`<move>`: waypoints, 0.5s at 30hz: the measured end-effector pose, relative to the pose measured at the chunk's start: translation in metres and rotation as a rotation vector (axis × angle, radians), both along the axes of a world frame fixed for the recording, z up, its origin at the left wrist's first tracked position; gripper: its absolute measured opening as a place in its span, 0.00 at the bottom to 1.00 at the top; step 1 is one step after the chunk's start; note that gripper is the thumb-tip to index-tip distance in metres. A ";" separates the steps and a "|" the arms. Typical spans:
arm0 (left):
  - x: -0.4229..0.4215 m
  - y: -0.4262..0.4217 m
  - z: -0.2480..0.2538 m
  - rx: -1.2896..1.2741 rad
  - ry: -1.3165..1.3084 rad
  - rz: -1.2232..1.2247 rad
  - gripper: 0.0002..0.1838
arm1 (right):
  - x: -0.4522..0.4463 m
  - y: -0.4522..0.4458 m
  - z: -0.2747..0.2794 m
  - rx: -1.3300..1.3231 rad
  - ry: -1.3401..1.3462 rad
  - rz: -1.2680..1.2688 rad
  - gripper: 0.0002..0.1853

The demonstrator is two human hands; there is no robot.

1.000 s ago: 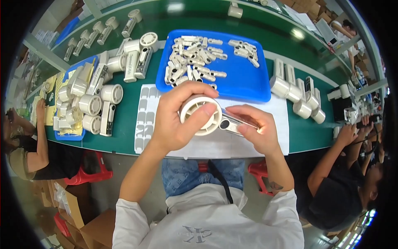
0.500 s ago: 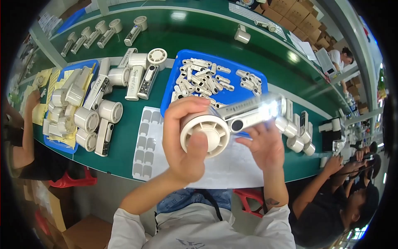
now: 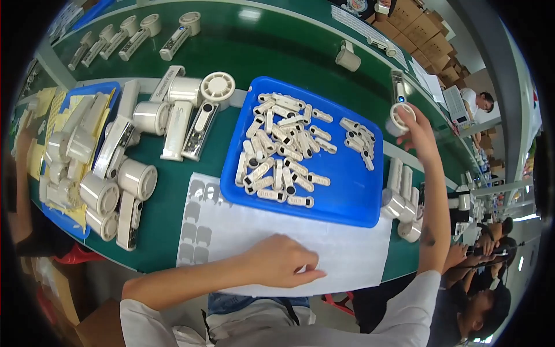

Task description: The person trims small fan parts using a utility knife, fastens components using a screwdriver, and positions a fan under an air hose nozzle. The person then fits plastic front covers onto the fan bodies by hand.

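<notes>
My right hand [image 3: 417, 136] reaches out over the far green surface, its fingers at the round head of a white handheld fan [image 3: 399, 104]. A blue light glows on that fan's handle. Loosely curled, my left hand [image 3: 286, 263] hovers over the white sheet [image 3: 347, 246], with a gap between thumb and fingers and nothing seen in it. Just beyond that hand stands a blue tray [image 3: 341, 199] with many small white handle covers [image 3: 283, 133] in it.
Several fans [image 3: 104, 194] are piled at left, some on a yellow-lined blue tray [image 3: 75, 225]. More fans [image 3: 399, 199] lie right of the middle tray. A row of fans [image 3: 139, 37] stands on the far green surface. Co-workers sit at both sides; a metal post [image 3: 491, 58] rises at right.
The fan, earlier held in front of me with my left hand around its head, is now far right at my right hand. My left hand has let go and lowered over the sheet.
</notes>
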State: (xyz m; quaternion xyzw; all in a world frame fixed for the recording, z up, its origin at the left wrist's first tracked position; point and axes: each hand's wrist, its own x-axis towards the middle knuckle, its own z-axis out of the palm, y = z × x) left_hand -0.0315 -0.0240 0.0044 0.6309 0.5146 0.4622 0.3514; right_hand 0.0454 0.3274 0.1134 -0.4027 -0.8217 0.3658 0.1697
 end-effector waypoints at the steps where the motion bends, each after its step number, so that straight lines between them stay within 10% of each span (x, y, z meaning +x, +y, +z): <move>1: 0.000 0.000 -0.007 -0.071 0.022 -0.047 0.17 | -0.005 0.039 -0.006 0.031 -0.093 -0.042 0.33; 7: 0.000 0.000 -0.010 -0.137 0.021 -0.053 0.17 | -0.054 0.193 -0.054 0.251 -0.423 -0.360 0.37; 10: -0.003 0.003 -0.010 -0.136 -0.019 -0.051 0.16 | -0.064 0.257 -0.078 0.232 -0.163 -0.386 0.36; 15: -0.001 0.002 -0.010 -0.141 -0.020 -0.035 0.15 | -0.047 0.190 -0.056 0.616 -0.333 0.011 0.27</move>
